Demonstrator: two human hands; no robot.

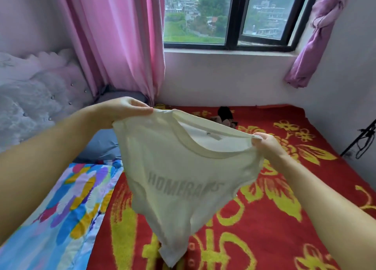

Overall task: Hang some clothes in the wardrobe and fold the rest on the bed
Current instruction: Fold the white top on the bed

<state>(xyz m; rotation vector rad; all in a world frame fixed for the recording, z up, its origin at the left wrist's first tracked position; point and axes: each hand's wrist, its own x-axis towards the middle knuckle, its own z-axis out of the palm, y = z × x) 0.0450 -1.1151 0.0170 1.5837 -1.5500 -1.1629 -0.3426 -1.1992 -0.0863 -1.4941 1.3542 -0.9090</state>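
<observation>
My left hand (124, 109) pinches one shoulder of a cream T-shirt (183, 178), thumb and fingers closed on the fabric, and my right hand (268, 145) pinches the other shoulder the same way. Between them the shirt hangs spread in the air above the bed, its neckline facing me, grey lettering showing through the cloth, its lower end trailing down to the red-and-yellow floral blanket (264, 219). I judge the task to be at an early or middle stage: this one shirt is lifted and opened out but not yet folded or hung, and I see no folded pile anywhere on the bed and no wardrobe in view. Farther back, near the wall, lies a dark heap of clothing (224, 117), apparently still to be sorted; I cannot tell how many garments it holds. By count: two hands, one shirt held, one heap, one blanket, one multicoloured quilt (61, 208) at the left, one grey-blue pillow (99, 143).
</observation>
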